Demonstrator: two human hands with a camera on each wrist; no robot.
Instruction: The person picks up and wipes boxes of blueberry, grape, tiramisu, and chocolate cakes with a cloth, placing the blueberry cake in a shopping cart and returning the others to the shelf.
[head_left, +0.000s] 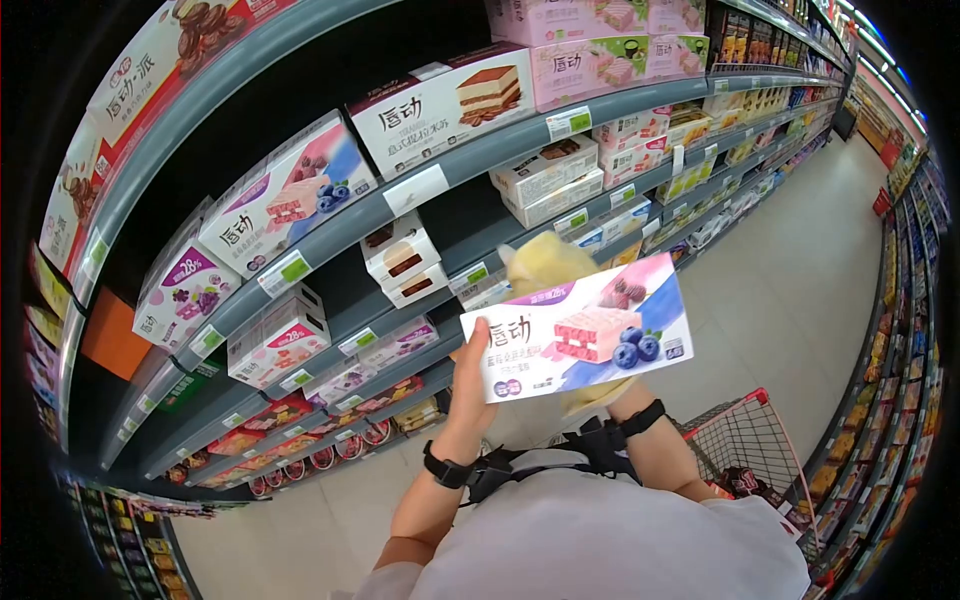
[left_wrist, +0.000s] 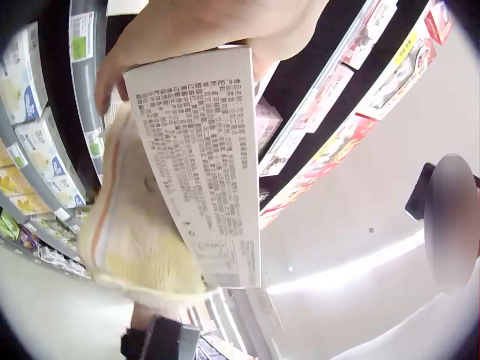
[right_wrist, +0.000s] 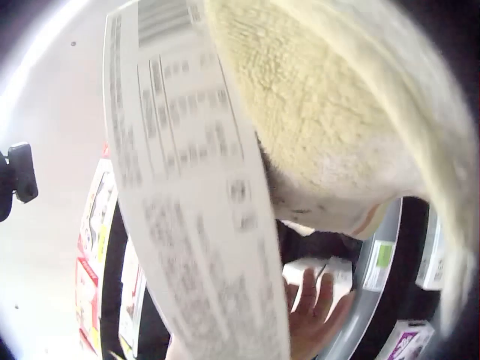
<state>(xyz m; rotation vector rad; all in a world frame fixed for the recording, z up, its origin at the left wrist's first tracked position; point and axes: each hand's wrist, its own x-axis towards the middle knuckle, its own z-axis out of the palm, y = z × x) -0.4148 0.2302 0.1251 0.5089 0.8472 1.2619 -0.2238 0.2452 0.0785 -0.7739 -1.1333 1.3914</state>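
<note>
My left hand [head_left: 470,385] grips the left end of a white box of snack cakes [head_left: 515,370], thumb on its front. The front pictures pink layered cake and blueberries. In the right wrist view the left hand's fingers [right_wrist: 311,307] spread out behind the box. The left wrist view shows a side panel of the box [left_wrist: 202,165] with dense print. A pale yellow fleecy cloth item [head_left: 550,262] with an orange-edged band lies against the back of the box. My right forearm [head_left: 660,455] leads up to this cloth, and the cloth and box hide the right hand.
Shelves [head_left: 440,180] of boxed snacks curve along my left and ahead. A similar blueberry box [head_left: 290,195] stands on one. A wire shopping cart [head_left: 750,430] with packages inside is close at my right. Tiled aisle floor [head_left: 770,270] runs ahead, with more shelves [head_left: 890,350] on the far right.
</note>
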